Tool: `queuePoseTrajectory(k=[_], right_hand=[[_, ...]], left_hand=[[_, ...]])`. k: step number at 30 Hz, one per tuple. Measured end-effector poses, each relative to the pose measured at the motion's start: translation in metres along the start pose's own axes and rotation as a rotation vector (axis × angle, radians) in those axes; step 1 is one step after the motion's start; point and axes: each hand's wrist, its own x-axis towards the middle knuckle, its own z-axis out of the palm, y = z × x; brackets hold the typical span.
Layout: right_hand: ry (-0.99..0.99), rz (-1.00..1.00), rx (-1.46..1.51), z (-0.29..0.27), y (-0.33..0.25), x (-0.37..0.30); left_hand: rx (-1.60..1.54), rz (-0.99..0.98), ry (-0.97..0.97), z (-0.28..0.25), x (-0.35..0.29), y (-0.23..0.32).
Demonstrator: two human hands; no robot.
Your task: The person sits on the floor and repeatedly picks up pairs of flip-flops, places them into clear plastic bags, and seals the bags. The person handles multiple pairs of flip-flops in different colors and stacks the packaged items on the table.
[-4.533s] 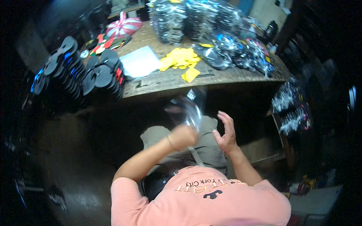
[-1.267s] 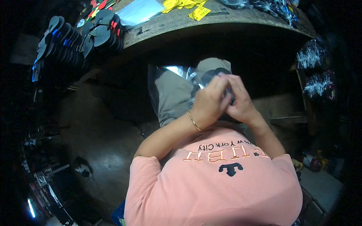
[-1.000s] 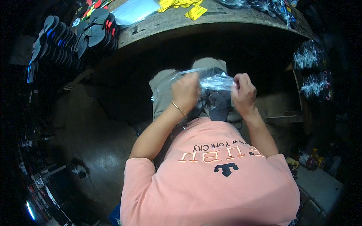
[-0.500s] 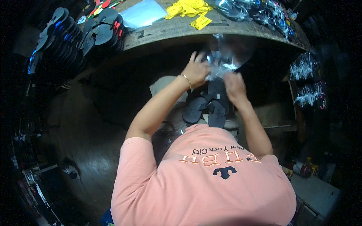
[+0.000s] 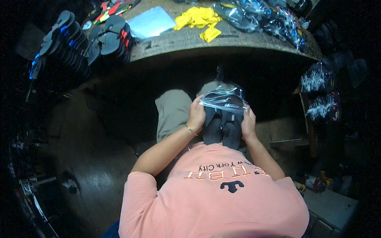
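Note:
A pair of dark flip-flops point(image 5: 213, 129) lies on my lap, soles side by side, close to my shirt. Over their far ends sits a transparent plastic bag point(image 5: 223, 99), its mouth spread between my hands. My left hand point(image 5: 197, 115) grips the bag's left edge beside one flip-flop, fingers closed. On the other side my right hand point(image 5: 248, 123) pinches the right edge, thumb up and fingers against the flip-flop. How far the flip-flops reach inside the bag is hard to make out through the shine.
Ahead stands a worn wooden table point(image 5: 158, 49). On it are stacked flip-flops point(image 5: 113, 37) at the left, a pile of plastic bags point(image 5: 151, 23), yellow tags point(image 5: 198, 18) and bagged flip-flops point(image 5: 254, 18). More wrapped pairs point(image 5: 319, 107) sit at the right.
Both hands have come down and nearer to me with the plastic bag. Its mouth is now stretched over the flip-flops' far ends, where before it was held beyond them.

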Motion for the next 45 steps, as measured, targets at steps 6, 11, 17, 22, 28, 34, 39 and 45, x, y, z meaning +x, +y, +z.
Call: queuePoseTrajectory(k=[6,11,17,22,28,34,39,45], right_hand=[[-0.52,0.053,-0.905,-0.082,0.008,-0.08],[-0.975,0.188,-0.948,-0.08,-0.035,-0.062],[-0.344,-0.492,-0.771,-0.035,-0.112,0.049],[-0.778,-0.349,-0.222,-0.033,-0.214,0.106],[-0.094,-1.001,-0.877,0.113,-0.176,0.179],[-0.062,-0.927,-0.599,0.067,-0.15,0.172],[0.073,-0.594,-0.619,-0.015,-0.116,0.102],[-0.07,-0.918,-0.687,0.044,-0.132,0.149]], left_hand=[[0.786,0.62,-0.167,-0.058,-0.084,0.02],[0.959,0.541,-0.62,-0.056,-0.08,0.061],[0.544,0.611,-0.204,-0.031,-0.006,0.171],[0.569,0.528,-0.346,-0.012,-0.057,0.175],[0.832,0.293,-0.644,0.033,-0.092,0.09],[0.671,0.288,-0.457,0.025,-0.07,0.096],[0.32,0.264,-0.375,0.035,-0.049,0.119],[0.11,0.273,-0.402,0.049,-0.087,0.116]])
